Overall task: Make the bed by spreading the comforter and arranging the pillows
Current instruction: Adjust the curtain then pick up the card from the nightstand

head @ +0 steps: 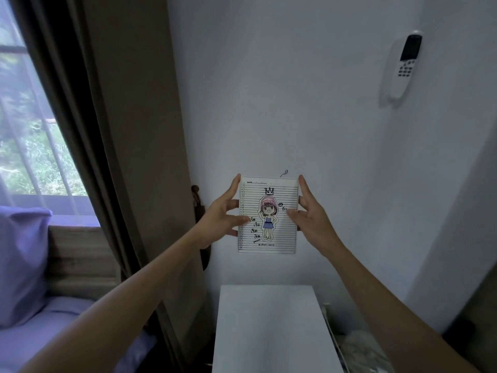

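Dim indoor scene with a cool bluish cast. Only visible light: soft daylight through the window at far left, its greenery washed out and hazy behind a sheer layer. White wall evenly grey, darkening toward the right. Soft shadows beside the wall-mounted remote and beside the lined sheet. Wide-angle bending of the curtain and forearms near the edges. Slight softness overall; bottom-right corner murky and indistinct.
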`<state>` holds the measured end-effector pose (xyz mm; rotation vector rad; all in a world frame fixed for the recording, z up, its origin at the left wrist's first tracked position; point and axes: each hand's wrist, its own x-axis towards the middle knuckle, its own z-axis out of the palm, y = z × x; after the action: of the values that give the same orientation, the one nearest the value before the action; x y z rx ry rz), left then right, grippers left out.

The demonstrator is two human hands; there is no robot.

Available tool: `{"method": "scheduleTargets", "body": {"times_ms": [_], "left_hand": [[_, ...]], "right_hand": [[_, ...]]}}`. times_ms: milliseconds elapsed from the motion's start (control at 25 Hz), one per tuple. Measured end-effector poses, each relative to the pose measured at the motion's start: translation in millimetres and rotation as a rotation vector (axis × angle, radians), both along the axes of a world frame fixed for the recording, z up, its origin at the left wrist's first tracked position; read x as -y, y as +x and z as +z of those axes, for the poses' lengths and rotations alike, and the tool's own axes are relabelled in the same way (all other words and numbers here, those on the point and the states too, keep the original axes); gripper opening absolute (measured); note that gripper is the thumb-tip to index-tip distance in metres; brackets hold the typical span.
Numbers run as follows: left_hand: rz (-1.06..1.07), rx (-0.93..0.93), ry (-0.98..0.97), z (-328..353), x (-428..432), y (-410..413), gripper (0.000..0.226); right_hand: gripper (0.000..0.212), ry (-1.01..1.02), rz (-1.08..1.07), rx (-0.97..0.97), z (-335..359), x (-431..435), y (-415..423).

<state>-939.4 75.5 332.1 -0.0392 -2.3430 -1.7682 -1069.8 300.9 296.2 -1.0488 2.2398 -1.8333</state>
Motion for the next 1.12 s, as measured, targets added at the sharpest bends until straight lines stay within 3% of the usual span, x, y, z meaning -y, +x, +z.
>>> {"method": "scheduleTargets", "body": {"times_ms": [280,520,640,800,960,1120], "left_hand": [[0.097,0.074,0.006,-40.9,-7.0,-7.9,0.105],[0.313,0.177,-0.172,-172.1,-34.4,-6.4,0.103],[0.328,0.253,-0.16,-239.8,-49.9,2.5,0.097],[0.334,0.362,-0.109,-305.6,-66.3,18.7,0.109],[0.301,0.428,-0.077,-359.3,-81.1,30.3,0.117],[0.355,0.485,-0.035,-385.0,-90.6,34.2,0.115]], "right_hand": [[0.097,0.092,0.065,0.12,-27.2,3.0,-14.8],[0.096,0.259,-0.153,0.108,-153.5,14.0,-3.0],[0.085,0.25,-0.145,0.152,-234.7,11.2,1.4],[0.074,0.207,-0.096,0.288,-314.4,3.1,13.0],[0.06,0.054,-0.102,0.453,-356.4,-3.4,17.8],[0.054,0.023,-0.112,0.509,-378.5,-13.1,24.3]]}}
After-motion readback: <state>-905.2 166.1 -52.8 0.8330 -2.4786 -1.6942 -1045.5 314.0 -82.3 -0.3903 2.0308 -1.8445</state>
